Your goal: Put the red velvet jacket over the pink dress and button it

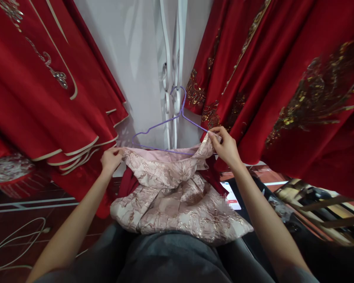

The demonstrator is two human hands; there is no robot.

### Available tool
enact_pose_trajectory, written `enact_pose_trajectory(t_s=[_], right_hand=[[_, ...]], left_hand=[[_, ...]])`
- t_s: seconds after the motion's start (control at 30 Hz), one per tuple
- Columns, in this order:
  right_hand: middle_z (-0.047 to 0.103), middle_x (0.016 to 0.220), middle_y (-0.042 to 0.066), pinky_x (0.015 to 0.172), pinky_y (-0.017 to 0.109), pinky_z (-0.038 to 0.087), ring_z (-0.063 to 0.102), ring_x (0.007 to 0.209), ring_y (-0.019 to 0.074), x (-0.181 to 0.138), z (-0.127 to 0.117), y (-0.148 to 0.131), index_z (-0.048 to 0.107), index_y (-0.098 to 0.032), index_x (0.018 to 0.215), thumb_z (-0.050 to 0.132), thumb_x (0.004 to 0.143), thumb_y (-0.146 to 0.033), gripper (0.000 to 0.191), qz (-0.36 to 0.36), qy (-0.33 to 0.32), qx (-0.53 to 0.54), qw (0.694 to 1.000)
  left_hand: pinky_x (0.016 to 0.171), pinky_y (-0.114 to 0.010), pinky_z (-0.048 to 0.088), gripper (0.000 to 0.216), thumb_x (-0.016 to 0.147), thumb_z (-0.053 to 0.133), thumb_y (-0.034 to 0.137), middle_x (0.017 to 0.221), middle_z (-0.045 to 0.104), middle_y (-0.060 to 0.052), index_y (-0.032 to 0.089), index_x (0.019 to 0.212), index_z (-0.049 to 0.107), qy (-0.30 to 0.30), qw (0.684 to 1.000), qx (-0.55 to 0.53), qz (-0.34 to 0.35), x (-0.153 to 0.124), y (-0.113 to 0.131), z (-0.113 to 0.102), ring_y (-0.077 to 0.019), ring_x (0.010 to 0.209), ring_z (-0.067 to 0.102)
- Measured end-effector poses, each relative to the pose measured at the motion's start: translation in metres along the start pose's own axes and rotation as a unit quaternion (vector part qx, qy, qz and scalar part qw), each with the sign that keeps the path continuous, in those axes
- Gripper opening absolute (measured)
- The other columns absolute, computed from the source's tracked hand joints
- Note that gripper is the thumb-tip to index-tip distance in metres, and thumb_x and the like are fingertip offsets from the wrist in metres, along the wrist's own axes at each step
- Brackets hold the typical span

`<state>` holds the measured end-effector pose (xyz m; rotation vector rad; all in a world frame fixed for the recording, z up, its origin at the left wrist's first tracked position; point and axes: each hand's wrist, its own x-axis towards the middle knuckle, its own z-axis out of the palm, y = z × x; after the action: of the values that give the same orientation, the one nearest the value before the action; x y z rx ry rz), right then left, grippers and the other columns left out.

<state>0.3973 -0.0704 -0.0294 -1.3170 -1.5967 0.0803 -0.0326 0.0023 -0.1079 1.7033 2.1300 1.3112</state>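
A pale pink brocade garment [177, 196] with a dark red lining hangs in front of me, its lower part resting on my lap. My left hand [110, 159] is closed on the garment's left shoulder edge. My right hand [224, 146] pinches the right shoulder edge against the right arm of a purple wire hanger [165, 122]. The hanger's hook is caught on a white ornate metal frame [172, 78], and its left arm shows bare above the fabric.
Red embroidered gowns hang on the left [41, 90] and right [297, 86] of a white wall. A white cable [14, 239] loops on the dark red floor. A lit screen [231, 196] and a wooden rack [327, 216] lie at the lower right.
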Motion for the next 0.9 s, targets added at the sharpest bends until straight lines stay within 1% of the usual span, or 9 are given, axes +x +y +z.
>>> enact_pose_trajectory(t_s=[0.1, 0.23, 0.3, 0.4, 0.53, 0.6, 0.67, 0.77, 0.9], right_hand=[[0.060, 0.072, 0.000, 0.063, 0.026, 0.041, 0.056, 0.065, 0.0163, 0.000, -0.001, 0.000, 0.060, -0.023, 0.099, 0.050, 0.090, -0.043, 0.024, 0.002, -0.001, -0.006, 1.000], [0.061, 0.073, 0.000, 0.064, 0.026, 0.041, 0.056, 0.065, 0.0160, 0.003, -0.004, 0.001, 0.060, -0.023, 0.098, 0.051, 0.090, -0.042, 0.022, -0.002, -0.005, -0.004, 1.000], [0.062, 0.075, 0.001, 0.065, 0.026, 0.041, 0.056, 0.067, 0.0163, 0.004, -0.004, 0.002, 0.060, -0.023, 0.097, 0.051, 0.090, -0.041, 0.021, -0.008, -0.009, -0.001, 1.000], [0.062, 0.075, 0.001, 0.065, 0.027, 0.041, 0.056, 0.067, 0.0166, 0.004, -0.003, 0.002, 0.060, -0.023, 0.097, 0.051, 0.089, -0.041, 0.021, -0.011, -0.019, 0.004, 1.000], [0.062, 0.076, 0.001, 0.066, 0.027, 0.042, 0.057, 0.068, 0.0167, 0.004, -0.002, 0.003, 0.060, -0.023, 0.097, 0.051, 0.089, -0.041, 0.021, -0.004, -0.017, 0.007, 1.000], [0.063, 0.076, 0.001, 0.067, 0.028, 0.042, 0.058, 0.069, 0.0171, 0.004, -0.003, 0.004, 0.060, -0.023, 0.097, 0.051, 0.089, -0.041, 0.021, -0.001, -0.014, 0.005, 1.000], [0.064, 0.079, 0.002, 0.068, 0.028, 0.043, 0.059, 0.071, 0.0177, 0.005, -0.003, 0.005, 0.060, -0.023, 0.097, 0.051, 0.089, -0.042, 0.022, -0.004, -0.017, 0.005, 1.000], [0.065, 0.082, 0.003, 0.069, 0.029, 0.044, 0.060, 0.073, 0.0187, 0.006, -0.004, 0.006, 0.059, -0.023, 0.098, 0.051, 0.089, -0.043, 0.024, -0.012, -0.025, 0.007, 1.000], [0.065, 0.080, 0.003, 0.069, 0.029, 0.044, 0.060, 0.072, 0.0186, 0.006, -0.003, 0.006, 0.060, -0.023, 0.097, 0.050, 0.089, -0.044, 0.025, -0.010, -0.024, 0.011, 1.000]], left_hand=[[0.089, -0.035, 0.048, 0.030, 0.078, 0.059, 0.036, 0.101, 0.073, -0.011, 0.016, 0.094, 0.074, -0.010, 0.998, -0.065, 0.004, 0.004, -0.002, 0.009, -0.0261, 0.097, 0.066], [0.091, -0.034, 0.049, 0.035, 0.079, 0.059, 0.042, 0.100, 0.073, -0.009, 0.015, 0.095, 0.074, 0.016, 0.980, -0.182, 0.083, 0.010, 0.017, 0.008, -0.0230, 0.096, 0.066], [0.093, -0.033, 0.048, 0.035, 0.079, 0.061, 0.044, 0.099, 0.073, -0.008, 0.016, 0.092, 0.074, 0.015, 0.969, -0.210, 0.128, 0.013, 0.032, 0.003, -0.0215, 0.096, 0.065], [0.092, -0.031, 0.048, 0.034, 0.081, 0.060, 0.045, 0.097, 0.072, -0.007, 0.017, 0.090, 0.075, -0.013, 0.956, -0.214, 0.201, 0.017, 0.063, -0.004, -0.0195, 0.096, 0.064], [0.086, -0.029, 0.049, 0.035, 0.083, 0.059, 0.045, 0.094, 0.072, -0.006, 0.017, 0.092, 0.076, -0.073, 0.932, -0.192, 0.299, 0.013, 0.119, -0.004, -0.0179, 0.090, 0.064], [0.083, -0.029, 0.049, 0.036, 0.084, 0.058, 0.046, 0.092, 0.073, -0.007, 0.016, 0.094, 0.076, -0.091, 0.929, -0.173, 0.313, 0.006, 0.144, -0.003, -0.0187, 0.087, 0.066], [0.084, -0.030, 0.049, 0.038, 0.083, 0.058, 0.048, 0.096, 0.074, -0.007, 0.016, 0.097, 0.075, -0.114, 0.932, -0.138, 0.317, 0.001, 0.158, -0.003, -0.0207, 0.089, 0.067], [0.086, -0.030, 0.048, 0.043, 0.083, 0.056, 0.053, 0.104, 0.073, -0.006, 0.018, 0.103, 0.074, -0.161, 0.934, -0.097, 0.304, 0.007, 0.154, -0.005, -0.0236, 0.096, 0.066], [0.086, -0.032, 0.050, 0.055, 0.088, 0.041, 0.056, 0.102, 0.073, -0.010, 0.014, 0.107, 0.070, -0.181, 0.949, -0.126, 0.223, 0.039, 0.110, -0.009, -0.0220, 0.091, 0.067]])
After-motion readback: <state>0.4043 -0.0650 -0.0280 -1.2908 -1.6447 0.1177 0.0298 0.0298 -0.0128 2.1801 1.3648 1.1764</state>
